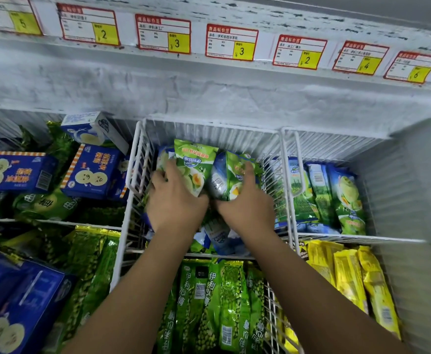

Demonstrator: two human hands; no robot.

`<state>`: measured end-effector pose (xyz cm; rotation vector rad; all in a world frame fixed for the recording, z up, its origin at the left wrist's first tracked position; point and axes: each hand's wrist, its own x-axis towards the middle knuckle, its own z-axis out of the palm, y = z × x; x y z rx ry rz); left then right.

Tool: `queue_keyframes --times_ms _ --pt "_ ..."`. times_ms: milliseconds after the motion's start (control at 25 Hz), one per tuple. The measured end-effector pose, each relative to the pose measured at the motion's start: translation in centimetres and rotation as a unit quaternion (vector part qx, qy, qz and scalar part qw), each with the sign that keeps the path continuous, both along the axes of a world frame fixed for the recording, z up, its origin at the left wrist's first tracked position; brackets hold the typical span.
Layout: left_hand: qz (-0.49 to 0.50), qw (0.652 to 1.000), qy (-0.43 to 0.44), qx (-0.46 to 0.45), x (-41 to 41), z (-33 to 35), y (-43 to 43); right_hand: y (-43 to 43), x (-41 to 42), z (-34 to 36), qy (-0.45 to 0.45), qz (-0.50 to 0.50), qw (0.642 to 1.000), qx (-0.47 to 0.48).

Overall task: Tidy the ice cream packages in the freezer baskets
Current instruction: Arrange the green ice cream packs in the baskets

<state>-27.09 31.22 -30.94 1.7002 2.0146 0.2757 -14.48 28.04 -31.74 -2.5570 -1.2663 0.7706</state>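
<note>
Two hands: left hand grips green ice cream packet; right hand grips neighbouring packet.
Technique: press both upright between hands.

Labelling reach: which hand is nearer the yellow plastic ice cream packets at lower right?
Right. The right hand is up-left of the yellow plastic packets; the left hand is farther left.

We have only one view: a wide-angle camera on the person's head. We look forward and steeply down into the freezer, from near, so both forearms cross the lower half. The fingers, on the green packages, sit about in the centre; beyond them the price labels curve along the top edge of our view.
</note>
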Motion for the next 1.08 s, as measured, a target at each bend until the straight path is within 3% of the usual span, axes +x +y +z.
queue_keyframes --times_ms 120,280,560,720,880,1080 --pt "-0.011 0.999 0.019 -0.026 1.1 -0.3 0.4 0.1 0.1 -0.1 -0.02 0.01 0.999 0.04" --pt "-0.009 1.0 0.007 0.007 0.8 -0.2 0.5 0.3 -0.4 -0.5 0.063 -0.008 0.995 0.078" --pt "0.044 0.992 -0.064 0.098 0.8 2.8 -1.6 -0.7 -3.9 3.4 -0.1 -0.024 0.976 0.191" --pt "0.057 0.972 -0.144 0.178 4.8 8.6 -2.4 -1.2 -0.1 9.8 -0.14 -0.063 0.942 0.298" --pt "-0.007 0.962 -0.196 0.19 15.1 11.6 -4.0 -3.2 10.3 13.8 -0.111 -0.14 0.953 0.246" --pt "-0.105 0.981 -0.144 0.07 25.0 7.8 -5.1 -5.0 20.1 10.2 -0.067 -0.206 0.968 0.129"
